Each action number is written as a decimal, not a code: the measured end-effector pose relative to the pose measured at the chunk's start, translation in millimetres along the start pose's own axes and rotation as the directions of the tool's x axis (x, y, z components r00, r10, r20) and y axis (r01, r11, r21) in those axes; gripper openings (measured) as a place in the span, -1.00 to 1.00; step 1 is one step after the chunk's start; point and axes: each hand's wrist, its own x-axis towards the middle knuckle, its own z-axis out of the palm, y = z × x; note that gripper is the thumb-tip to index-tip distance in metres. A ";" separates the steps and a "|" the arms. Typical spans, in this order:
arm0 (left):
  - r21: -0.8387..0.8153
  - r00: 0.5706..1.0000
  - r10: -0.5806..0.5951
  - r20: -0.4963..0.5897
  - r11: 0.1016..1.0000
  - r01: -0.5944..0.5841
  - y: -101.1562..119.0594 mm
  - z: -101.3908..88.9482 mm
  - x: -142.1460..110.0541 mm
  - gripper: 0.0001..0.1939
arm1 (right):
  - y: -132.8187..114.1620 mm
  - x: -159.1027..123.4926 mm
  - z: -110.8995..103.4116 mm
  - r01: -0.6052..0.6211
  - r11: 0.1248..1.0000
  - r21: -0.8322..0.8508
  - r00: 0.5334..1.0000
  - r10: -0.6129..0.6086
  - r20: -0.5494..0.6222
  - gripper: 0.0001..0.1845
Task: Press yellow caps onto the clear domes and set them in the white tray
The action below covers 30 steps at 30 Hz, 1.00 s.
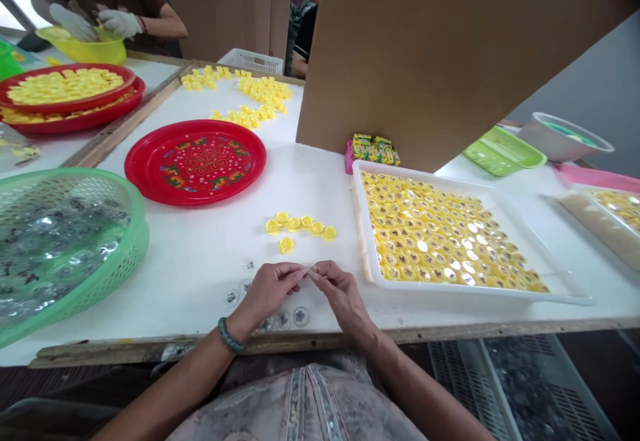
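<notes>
Low over the white table, my left hand (277, 284) and my right hand (343, 292) meet fingertip to fingertip. Both are closed in a pinch around a tiny pale piece (309, 272), mostly hidden by the fingers. Just beyond them sit several small round yellow pieces (294, 223), with one yellow piece (286, 246) nearer to me. Around my left hand lie clear round discs with dark printed figures, among them one disc (231, 298) left of it and another disc (301, 316) near the table edge. My left wrist wears a green beaded bracelet (230, 336).
To the right is a white tray (367, 241) with rows of yellow discs. A green basket (143, 228) of clear discs stands left, a red tray (200, 191) behind it. A cardboard panel (425, 48) rises ahead. A co-worker's gloved hands (120, 22) work over a yellow basin (100, 52).
</notes>
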 end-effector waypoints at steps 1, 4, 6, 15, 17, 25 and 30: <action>-0.137 0.999 -0.034 0.008 0.990 0.035 0.4 1.8 -0.3 -0.69 | -3.8 0.1 3.8 -0.045 0.996 0.077 0.999 0.046 -0.009 -0.77; -0.405 0.993 -0.118 -0.027 0.909 0.097 0.4 4.5 -1.3 -0.67 | -11.2 -1.9 13.3 -0.039 0.991 0.128 0.998 0.044 -0.035 -0.73; -0.446 0.987 -0.151 -0.057 0.888 0.110 0.3 3.5 -1.9 -0.67 | -11.9 -4.1 15.9 0.051 0.998 0.034 0.996 -0.049 -0.074 -0.75; -0.252 0.994 -0.093 -0.059 0.965 0.075 0.3 -7.7 -0.7 -0.75 | -7.9 5.7 -4.6 0.434 0.807 -0.400 0.900 -0.372 0.226 -0.65; -0.220 0.996 -0.077 -0.055 0.973 0.063 1.3 -9.1 0.8 -0.77 | -12.2 11.9 -4.9 0.474 0.755 -0.453 0.880 -0.390 0.272 -0.69; 0.300 0.966 0.108 -0.237 0.953 -0.033 10.9 -22.4 16.4 -0.73 | -20.7 37.3 -10.6 0.463 0.691 -0.555 0.886 -0.355 0.297 -0.73; 0.779 0.924 0.355 -0.142 0.616 -0.117 10.3 -22.9 38.6 -0.64 | -11.2 38.8 -21.0 0.396 0.732 -0.555 0.918 -0.301 0.259 -0.70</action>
